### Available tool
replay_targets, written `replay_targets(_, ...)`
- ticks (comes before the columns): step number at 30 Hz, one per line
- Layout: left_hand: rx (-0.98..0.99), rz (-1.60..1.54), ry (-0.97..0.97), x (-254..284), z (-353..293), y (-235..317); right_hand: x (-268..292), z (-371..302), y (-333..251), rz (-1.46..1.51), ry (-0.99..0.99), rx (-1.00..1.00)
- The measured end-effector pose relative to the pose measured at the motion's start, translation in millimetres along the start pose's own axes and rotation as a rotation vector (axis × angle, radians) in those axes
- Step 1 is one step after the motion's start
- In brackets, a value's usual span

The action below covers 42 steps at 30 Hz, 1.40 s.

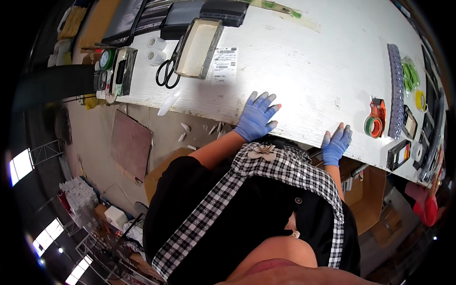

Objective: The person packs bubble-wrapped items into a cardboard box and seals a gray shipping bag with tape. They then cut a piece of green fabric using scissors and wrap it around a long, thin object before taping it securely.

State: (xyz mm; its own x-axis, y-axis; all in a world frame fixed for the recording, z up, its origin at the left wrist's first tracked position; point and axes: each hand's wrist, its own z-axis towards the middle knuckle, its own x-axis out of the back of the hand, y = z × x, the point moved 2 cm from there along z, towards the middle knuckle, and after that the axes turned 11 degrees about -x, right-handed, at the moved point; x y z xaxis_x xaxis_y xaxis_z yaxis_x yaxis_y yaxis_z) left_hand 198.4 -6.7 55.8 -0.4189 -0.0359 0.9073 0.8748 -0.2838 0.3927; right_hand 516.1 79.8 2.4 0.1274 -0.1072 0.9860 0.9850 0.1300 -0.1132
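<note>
My left hand [256, 116], in a blue glove with bare fingertips, lies on the white table [294, 61] near its front edge, fingers spread and nothing in it. My right hand [336, 143], gloved alike, rests at the same edge farther right, its fingers stretched out and holding nothing. Beyond my left hand lies a printed white label sheet [225, 65]. A shallow open box [199, 47] and black-handled scissors [168, 71] are left of the label. Nearest my right hand is an orange tape dispenser [375, 118] with a roll of tape.
At the far left lie dark plastic bags [190, 18] and two white rolls [156, 50]. A curled white paper strip [169, 101] overhangs the front edge. On the right are a grey bumpy strip [395, 90], a green bundle [409, 74] and a yellow tape roll [420, 100]. Paper scraps litter the floor.
</note>
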Motion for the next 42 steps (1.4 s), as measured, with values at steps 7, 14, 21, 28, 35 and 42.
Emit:
replay_targets(7, -0.116, -0.038, 0.042, -8, 18, 16, 12, -11, 66, 0.163, 0.205, -0.097)
replay_targets(14, -0.153, -0.013, 0.121, -25, 12, 18, 110, 73, 277, -0.282, 0.389, -0.408)
replay_targets(21, -0.179, 0.0, 0.109, -31, 20, 17, 73, 138, 407, -0.099, -0.25, -0.643)
replay_targets(28, -0.19, 0.054, 0.159, -30, 19, 5, 125, 195, 303, 0.025, -0.155, -0.739)
replay_targets(35, -0.15, 0.056, 0.168, -34, 9, 3, 193, 219, 265, 0.85, -0.135, -0.619)
replay_targets(42, -0.159, 0.051, 0.288, 59, 35, 6, 183, 159, 181, 1.285, -0.254, -0.607)
